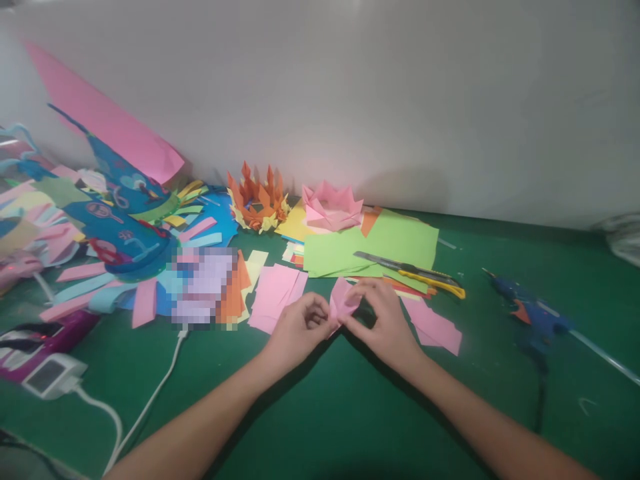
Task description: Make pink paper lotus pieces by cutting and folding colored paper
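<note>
Both of my hands meet over the green table (350, 413) around a small folded pink paper piece (343, 299). My left hand (296, 331) pinches its lower left edge with curled fingers. My right hand (381, 320) grips its right side, fingers bent over the top. Flat pink paper squares (277, 293) lie just left of my hands, and more pink sheets (434, 325) lie to the right. A finished pink paper flower (332, 205) and an orange paper flower (258, 197) stand by the wall.
A yellow utility knife (415, 273) rests on a light green sheet (370, 248). A blue glue gun (531, 315) lies at the right. Coloured paper crafts (115, 220) pile up at the left, with a white charger and cable (55, 377) near the front edge.
</note>
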